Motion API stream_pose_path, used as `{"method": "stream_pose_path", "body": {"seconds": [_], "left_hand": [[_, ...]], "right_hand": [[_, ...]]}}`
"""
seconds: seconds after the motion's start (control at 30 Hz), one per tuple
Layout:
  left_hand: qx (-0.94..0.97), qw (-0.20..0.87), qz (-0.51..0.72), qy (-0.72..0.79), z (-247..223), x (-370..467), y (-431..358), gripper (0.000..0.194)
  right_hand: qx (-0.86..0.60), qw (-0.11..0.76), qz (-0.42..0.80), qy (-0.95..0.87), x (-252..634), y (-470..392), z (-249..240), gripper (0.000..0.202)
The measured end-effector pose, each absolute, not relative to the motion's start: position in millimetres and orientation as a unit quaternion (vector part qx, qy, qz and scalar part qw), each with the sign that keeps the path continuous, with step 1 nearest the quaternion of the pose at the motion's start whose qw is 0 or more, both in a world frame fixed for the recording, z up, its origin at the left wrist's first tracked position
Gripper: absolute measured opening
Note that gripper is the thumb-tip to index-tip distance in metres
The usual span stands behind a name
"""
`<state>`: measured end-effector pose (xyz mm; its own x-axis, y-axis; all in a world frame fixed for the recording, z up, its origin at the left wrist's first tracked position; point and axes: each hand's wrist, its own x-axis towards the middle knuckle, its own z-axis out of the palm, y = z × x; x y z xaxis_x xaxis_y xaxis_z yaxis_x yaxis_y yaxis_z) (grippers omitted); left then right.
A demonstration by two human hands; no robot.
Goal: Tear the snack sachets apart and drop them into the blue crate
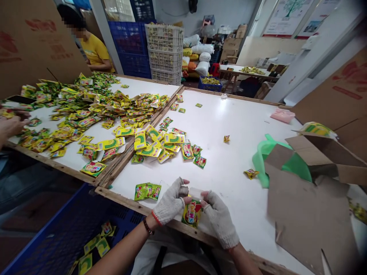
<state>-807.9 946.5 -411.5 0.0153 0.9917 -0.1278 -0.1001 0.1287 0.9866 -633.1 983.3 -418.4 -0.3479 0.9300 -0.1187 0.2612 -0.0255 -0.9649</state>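
Observation:
At the front edge of the white tabletop, a small yellow-green carton (192,214) stands between my hands, its printed side toward me and a white flap raised at its top. My left hand (172,202), in a white fingerless glove, pinches the carton's left upper edge. Gloved the same way, my right hand (220,219) grips the right upper edge with thumb and fingers. A strip of green sachets (147,191) lies just left of my left hand. Beyond it is a loose pile of yellow cartons (155,143), with several green sachets (200,161) at its right side.
A wooden rail (137,149) divides the tables; a big heap of cartons (126,107) covers the left one, where another person's hands (13,124) work. At right are a green bag (260,156) and an opened cardboard box (309,206). A blue crate (71,229) stands below left.

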Motion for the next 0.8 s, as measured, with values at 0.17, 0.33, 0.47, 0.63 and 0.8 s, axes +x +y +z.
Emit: {"method": "stream_pose_path", "body": {"seconds": [0.17,0.33,0.47,0.63,0.8], "left_hand": [[0.542,0.486,0.418,0.543,-403,-816,951,0.017],[0.59,0.474,0.345,0.555,-382,-821,961,0.018],[0.595,0.498,0.307,0.551,-376,-826,969,0.013],[0.627,0.49,0.3,0.526,-378,-829,958,0.018],[0.698,0.408,0.326,0.489,-379,-827,936,0.024]], "right_hand": [[-0.465,0.311,0.48,-0.676,-635,985,-411,0.026],[-0.458,0.286,0.467,-0.7,-635,986,-400,0.025],[-0.48,0.263,0.461,-0.698,-636,991,-393,0.019],[-0.444,0.276,0.473,-0.709,-629,983,-398,0.02],[-0.351,0.322,0.458,-0.75,-615,970,-410,0.032]]}}
